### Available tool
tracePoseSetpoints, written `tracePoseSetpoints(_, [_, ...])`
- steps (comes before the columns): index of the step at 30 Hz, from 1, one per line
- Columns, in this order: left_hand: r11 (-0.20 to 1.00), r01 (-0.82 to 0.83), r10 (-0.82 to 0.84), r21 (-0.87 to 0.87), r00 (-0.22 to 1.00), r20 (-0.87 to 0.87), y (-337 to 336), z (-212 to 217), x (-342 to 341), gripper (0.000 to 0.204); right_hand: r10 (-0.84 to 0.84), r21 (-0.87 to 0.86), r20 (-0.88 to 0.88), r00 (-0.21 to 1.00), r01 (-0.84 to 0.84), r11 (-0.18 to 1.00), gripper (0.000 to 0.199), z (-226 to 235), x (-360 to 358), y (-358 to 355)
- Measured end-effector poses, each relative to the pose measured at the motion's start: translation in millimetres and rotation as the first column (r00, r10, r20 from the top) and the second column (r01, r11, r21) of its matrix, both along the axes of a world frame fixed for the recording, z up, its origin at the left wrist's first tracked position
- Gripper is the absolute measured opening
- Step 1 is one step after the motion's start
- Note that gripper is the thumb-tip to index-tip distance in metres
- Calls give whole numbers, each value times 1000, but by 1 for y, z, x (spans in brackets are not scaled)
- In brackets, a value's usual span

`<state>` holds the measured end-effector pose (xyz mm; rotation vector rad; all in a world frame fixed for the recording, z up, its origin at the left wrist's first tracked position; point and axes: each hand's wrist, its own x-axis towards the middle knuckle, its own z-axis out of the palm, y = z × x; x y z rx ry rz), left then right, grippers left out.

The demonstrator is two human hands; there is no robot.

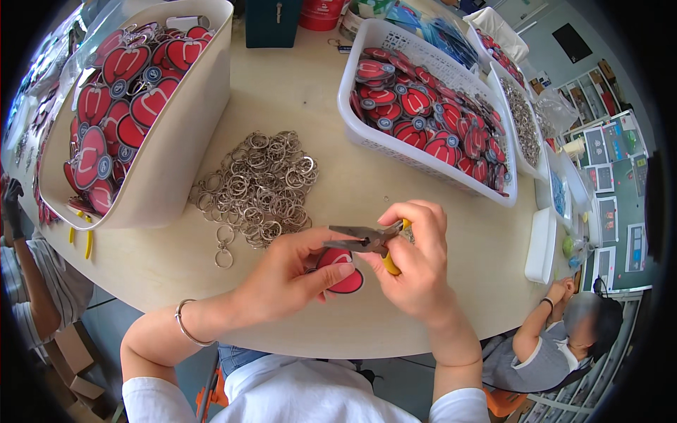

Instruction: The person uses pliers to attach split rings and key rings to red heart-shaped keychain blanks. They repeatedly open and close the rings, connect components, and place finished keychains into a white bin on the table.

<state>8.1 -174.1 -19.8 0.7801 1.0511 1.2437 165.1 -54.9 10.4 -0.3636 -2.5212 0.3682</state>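
Observation:
Between the thumb and fingers of my left hand [300, 271] is a flat red keychain charm [347, 280] with a pale edge. My right hand [417, 264] is wrapped round a pair of pliers [367, 238] with yellow handles. Their metal jaws point left and lie parted just above the charm, by my left fingers. Whether a ring sits at the charm's top, I cannot tell. Beyond my left hand lies a heap of silver key rings with short chains [264, 183]. One ring [223, 259] hangs out at the heap's near edge.
A tall cream bin [204, 113] full of red charms stands at left, with yellow-handled pliers [88, 243] beside it. A white basket [423, 158] of flat charms is at back right. White trays [541, 247] line the right edge. Another person [557, 338] sits at right.

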Motion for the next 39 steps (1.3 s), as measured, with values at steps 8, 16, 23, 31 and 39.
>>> tracePoseSetpoints(8, [998,-58,59,-10,988,141,2,-1,-6,21,4,144,-76,997,7,989,22,-3,-2,-7])
tracePoseSetpoints(16, [994,-109,109,10,993,-34,2,2,-11,13,67,157,-31,997,-62,986,21,-2,-5,-8])
tracePoseSetpoints(23, [950,-280,282,136,959,3,-3,0,3,11,-85,-170,-91,992,69,983,20,-8,-5,-15])
tracePoseSetpoints(31, [896,-387,415,217,904,-103,-4,-5,9,8,-217,-347,-183,959,143,927,13,-16,-10,-31])
tracePoseSetpoints(39, [904,-373,402,208,908,-116,-3,-3,10,12,-189,-403,-166,968,108,909,13,-13,-13,-29])
